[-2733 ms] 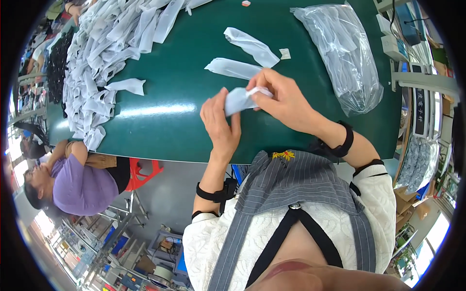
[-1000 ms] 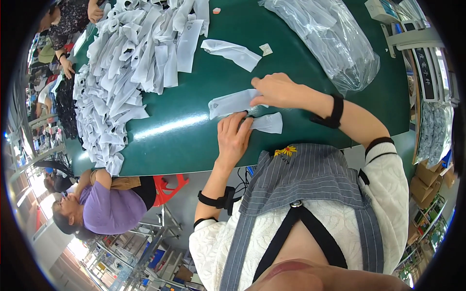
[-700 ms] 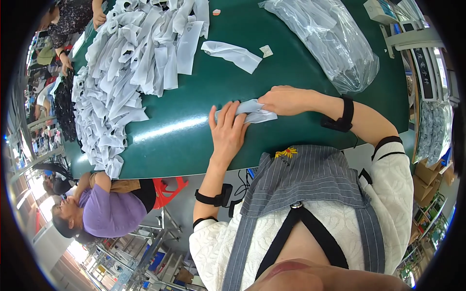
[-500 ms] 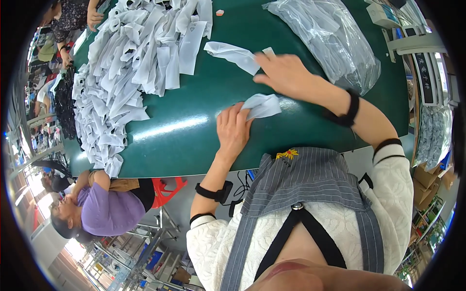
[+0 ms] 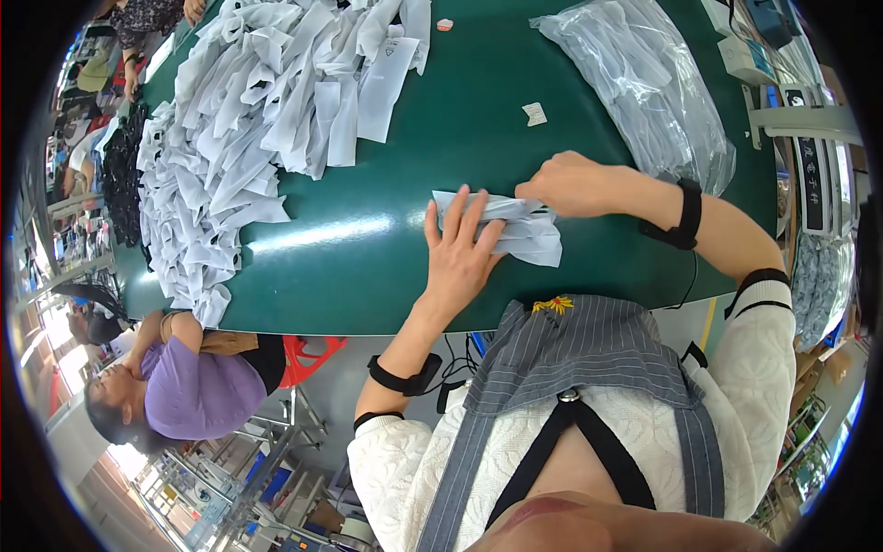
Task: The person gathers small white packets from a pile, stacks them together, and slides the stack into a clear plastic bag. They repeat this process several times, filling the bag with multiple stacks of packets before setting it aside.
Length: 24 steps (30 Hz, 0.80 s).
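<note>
Two translucent white plastic pouches [image 5: 529, 244] lie one over the other on the green tabletop in front of me. My left hand [image 5: 464, 237] rests on their left part with its fingers spread, pressing them down. At the right end of the upper pouch, my right hand [image 5: 566, 184] is closed, its fingertips pinching the edge. The pinched edge itself is partly hidden by the fingers. Further up the table lies a small white paper slip [image 5: 533, 114], touched by neither hand.
A big heap of similar white pouches [image 5: 248, 120] covers the table's left side. A large clear bag [image 5: 644, 83] of packed pouches lies at the far right. A small orange-white piece [image 5: 444, 25] sits at the back. A person in purple [image 5: 202, 386] sits beyond the left near edge.
My right hand has drawn the farther pouch nearer, onto the one by my left hand. My left hand has spread its fingers over both. The paper slip is now uncovered.
</note>
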Tool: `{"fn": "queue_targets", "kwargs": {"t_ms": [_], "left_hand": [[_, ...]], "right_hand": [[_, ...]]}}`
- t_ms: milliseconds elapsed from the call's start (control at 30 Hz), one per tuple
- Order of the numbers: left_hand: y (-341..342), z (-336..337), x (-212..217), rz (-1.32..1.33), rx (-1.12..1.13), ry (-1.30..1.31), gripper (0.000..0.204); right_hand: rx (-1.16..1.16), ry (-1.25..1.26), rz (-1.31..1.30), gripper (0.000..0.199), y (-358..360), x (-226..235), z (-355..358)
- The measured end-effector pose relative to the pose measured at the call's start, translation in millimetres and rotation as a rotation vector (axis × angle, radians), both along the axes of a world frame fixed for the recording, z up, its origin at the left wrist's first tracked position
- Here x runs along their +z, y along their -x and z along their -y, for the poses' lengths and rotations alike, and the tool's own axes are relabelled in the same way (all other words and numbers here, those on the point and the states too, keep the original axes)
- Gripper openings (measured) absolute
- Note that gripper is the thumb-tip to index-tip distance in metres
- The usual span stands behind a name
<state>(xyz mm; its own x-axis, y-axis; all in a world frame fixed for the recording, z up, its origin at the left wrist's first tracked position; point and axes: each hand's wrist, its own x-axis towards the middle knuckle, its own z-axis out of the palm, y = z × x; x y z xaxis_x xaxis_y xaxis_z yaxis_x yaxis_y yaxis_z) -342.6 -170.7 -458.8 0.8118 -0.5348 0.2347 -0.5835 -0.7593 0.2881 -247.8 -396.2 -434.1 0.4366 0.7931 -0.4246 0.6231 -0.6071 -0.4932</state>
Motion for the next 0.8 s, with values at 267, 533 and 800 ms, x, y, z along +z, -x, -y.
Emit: {"fn": "queue_targets", "kwargs": {"t_ms": [267,533,800], "left_hand": [[0.2,28.5,-32.0,-0.003,0.078,0.117,0.05],[-3.2,37.4,-38.3,0.003,0.114,0.134,0.053],[-2.7,42.6,-49.7,-0.008,0.086,0.155,0.051]], "right_hand": [[-0.054,-0.655,0.691,0.035,-87.1,-36.4,-125.6],[0.091,-0.52,0.591,0.034,-97.8,-67.4,-159.1],[0.03,-0.517,0.68,0.026,-84.2,-74.6,-199.2]]}}
